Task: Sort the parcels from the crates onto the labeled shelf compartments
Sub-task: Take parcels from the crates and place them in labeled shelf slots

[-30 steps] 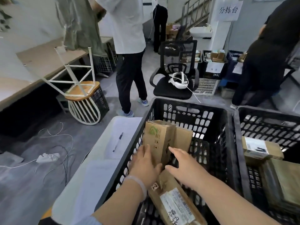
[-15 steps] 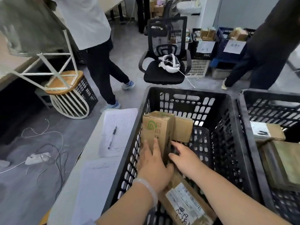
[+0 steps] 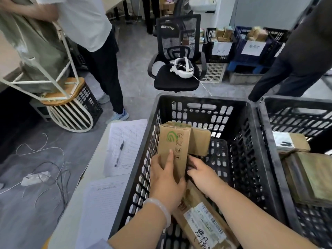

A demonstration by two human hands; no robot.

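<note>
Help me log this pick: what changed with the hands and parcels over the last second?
The left hand slid up the green-logo box and grips its lower front, thumb round its side edge. The right hand moved forward into the gap beside the box; its hold is hidden. The box stays upright against the smaller box in the crate; the labelled parcel stays flat.

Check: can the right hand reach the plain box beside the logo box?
Probably yes. The right hand is just short of the plain box, with nothing between them; the left hand holds only the logo box.
</note>
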